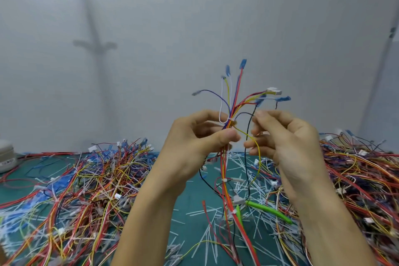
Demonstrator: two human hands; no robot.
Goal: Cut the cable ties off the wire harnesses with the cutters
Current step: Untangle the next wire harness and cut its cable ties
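Note:
I hold one wire harness (234, 97) upright in front of me, its red, yellow, blue and white wires fanning out at the top with blue and white connectors. My left hand (194, 138) pinches the bundle just below a white cable tie (230, 119). A second white tie (224, 180) sits lower on the same bundle. My right hand (285, 140) is beside it, fingers curled around loose black and yellow strands of the harness. The green-handled cutters (268, 209) lie on the mat below my hands, held by neither hand.
A green mat (190, 201) covers the table, strewn with cut white tie offcuts. Large heaps of wire harnesses lie at the left (82, 183) and right (362, 179). A grey-white object (6, 155) stands at the far left edge. A pale wall is behind.

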